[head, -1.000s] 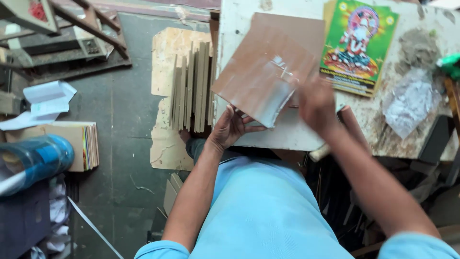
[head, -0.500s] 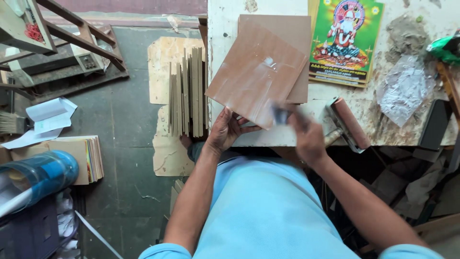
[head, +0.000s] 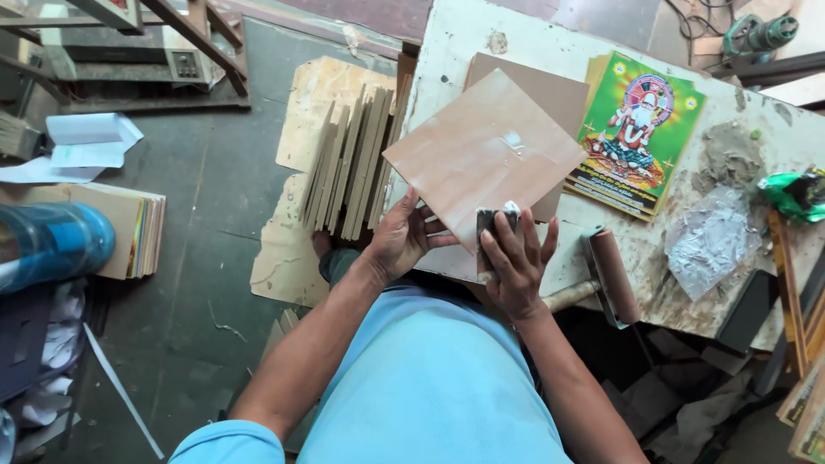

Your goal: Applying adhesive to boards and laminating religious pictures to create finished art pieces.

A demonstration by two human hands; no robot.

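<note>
At the near edge of the paint-stained worktable (head: 447, 34): square brown board (head: 483, 153), smooth, thinly glazed with wet streaks, coating seemingly part done. Left hand (head: 397, 242) closed on its lower corner, steadying. Right hand (head: 514, 260) clamped over a small dark pad (head: 493, 225), possibly sponge, pressed to board edge. Beside: foam roller (head: 614, 277), glossy printed pictures (head: 638, 131).

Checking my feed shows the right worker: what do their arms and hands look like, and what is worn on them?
Both arms are bare below short light blue sleeves. The left hand and right hand wear no gloves, and no rings, watch or wristband show. The fingers are uncovered.
</note>
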